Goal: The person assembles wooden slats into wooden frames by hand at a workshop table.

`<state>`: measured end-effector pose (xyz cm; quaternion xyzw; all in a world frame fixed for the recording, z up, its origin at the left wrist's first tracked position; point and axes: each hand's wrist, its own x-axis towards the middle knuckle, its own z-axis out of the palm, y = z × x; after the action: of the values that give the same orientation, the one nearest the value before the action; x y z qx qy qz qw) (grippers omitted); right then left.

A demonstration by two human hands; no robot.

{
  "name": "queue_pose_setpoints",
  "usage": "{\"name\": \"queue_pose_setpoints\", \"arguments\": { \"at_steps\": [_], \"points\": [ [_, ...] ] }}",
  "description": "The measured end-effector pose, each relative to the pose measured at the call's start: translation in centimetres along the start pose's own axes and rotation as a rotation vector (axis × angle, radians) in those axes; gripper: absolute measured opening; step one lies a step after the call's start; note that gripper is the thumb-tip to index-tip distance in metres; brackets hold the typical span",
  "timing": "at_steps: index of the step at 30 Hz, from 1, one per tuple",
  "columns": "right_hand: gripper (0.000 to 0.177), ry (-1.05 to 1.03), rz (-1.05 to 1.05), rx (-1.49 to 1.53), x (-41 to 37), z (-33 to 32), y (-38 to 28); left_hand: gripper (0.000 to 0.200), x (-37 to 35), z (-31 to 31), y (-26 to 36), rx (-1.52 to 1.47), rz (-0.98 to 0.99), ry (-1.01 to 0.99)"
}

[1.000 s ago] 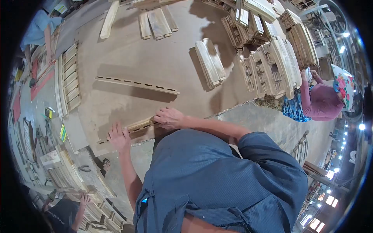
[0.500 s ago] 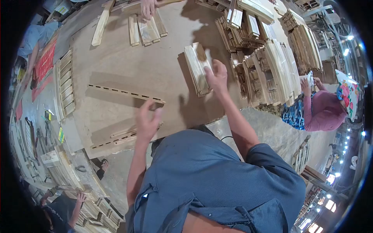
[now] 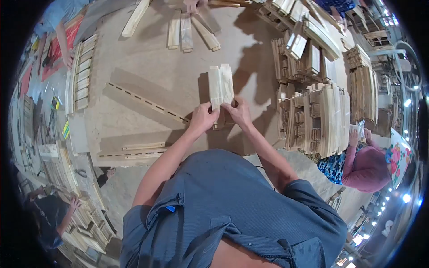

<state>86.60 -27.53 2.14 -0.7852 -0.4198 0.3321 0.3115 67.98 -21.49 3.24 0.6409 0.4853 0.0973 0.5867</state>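
A small stack of short pale wooden slats [image 3: 220, 86] lies on the brown worktable [image 3: 147, 67]. My left hand [image 3: 202, 118] grips the stack's near left corner and my right hand [image 3: 238, 112] grips its near right corner. A long slotted wooden rail [image 3: 147, 103] lies diagonally on the table just left of my left hand. Two more slotted rails [image 3: 134, 150] lie along the table's near edge.
Tall piles of slats and frames [image 3: 317, 114] stand to the right. A slatted panel [image 3: 80, 73] lies at the table's left. Loose boards [image 3: 190, 31] lie at the far side with another person's hand [image 3: 192, 5]. A person in pink [image 3: 368, 167] crouches right.
Both hands left the rails at the near edge and reached across to the slat stack; they now hold its near end together. The view has swung right.
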Motion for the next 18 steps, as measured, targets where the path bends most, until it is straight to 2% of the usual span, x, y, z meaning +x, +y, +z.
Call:
{"name": "queue_pose_setpoints", "arguments": {
  "at_steps": [2,4,6,8,14,16,17,18],
  "points": [
    [0.047,-0.002,-0.070,0.093,0.0,2.5,-2.0,0.039,-0.5,-1.9,-0.2,0.064,-0.055,0.045],
    [0.049,0.064,-0.058,-0.025,0.4,5.2,-3.8,0.036,-0.3,-3.6,-1.8,0.205,0.006,0.287],
    [0.052,0.036,-0.059,-0.080,1.5,7.9,-4.7,0.036,-0.4,-5.4,-2.7,0.176,0.008,0.350],
    [0.055,0.028,-0.193,-0.115,2.6,9.8,-5.5,0.038,-0.8,-7.7,-3.5,0.309,0.133,0.447],
    [0.060,-0.145,-0.078,-0.008,3.2,12.2,-11.0,0.051,-2.0,-14.8,-6.4,0.374,0.203,0.476],
    [0.053,-0.169,-0.059,0.001,3.4,12.7,-10.7,0.051,-3.1,-16.5,-5.2,0.415,0.043,0.313],
    [0.053,-0.175,-0.071,-0.001,3.5,12.3,-10.3,0.051,-3.6,-16.5,-5.3,0.412,0.041,0.326],
    [0.048,-0.243,-0.009,0.163,3.8,11.6,-9.6,0.051,-4.0,-15.9,-5.3,0.452,0.215,0.499]
  ]
}}
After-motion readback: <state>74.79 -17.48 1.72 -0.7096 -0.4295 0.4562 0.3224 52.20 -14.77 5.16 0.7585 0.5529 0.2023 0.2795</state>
